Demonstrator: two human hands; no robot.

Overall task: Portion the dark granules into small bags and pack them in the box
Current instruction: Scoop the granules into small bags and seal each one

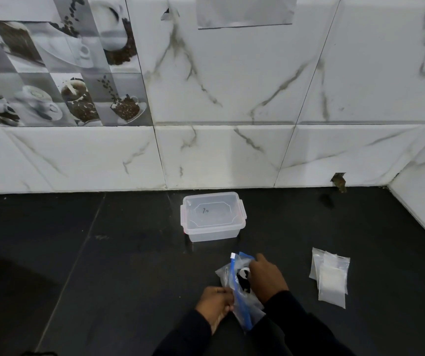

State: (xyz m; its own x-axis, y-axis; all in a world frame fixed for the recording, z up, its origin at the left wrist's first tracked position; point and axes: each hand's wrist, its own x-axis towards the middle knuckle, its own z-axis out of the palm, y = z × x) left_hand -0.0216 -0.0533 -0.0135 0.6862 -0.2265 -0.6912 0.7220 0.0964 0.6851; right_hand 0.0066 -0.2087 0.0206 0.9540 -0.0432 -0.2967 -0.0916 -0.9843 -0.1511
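Near the front edge of the dark tiled counter (129, 253), roughly at mid-width: a clear plastic zip bag with a blue sealing strip (239, 291), held up off the surface between two hands in dark sleeves. Left hand (216, 301) pinched shut on the bag's near left edge, fingers curled tight round the plastic. Right hand (266, 276) over the bag's upper right side, fingers bent down onto or into the opening; whether clamped on the plastic or only resting there, impossible to tell. Dark granules (243, 278) visible as a black patch inside the bag, just beside the right hand's fingers. Farther back, close to the counter's rear edge and the white marble-veined wall tiles (232, 86): a translucent rectangular plastic box with pink clip latches (213, 219), lid on, apart from the bag. Toward the right edge of the counter, near the right hand but not touching it: a small overlapping stack of clear little plastic bags (330, 277), lying flat. High on the left of the wall, grey decorative tiles printed with cups and coffee beans (52, 68).
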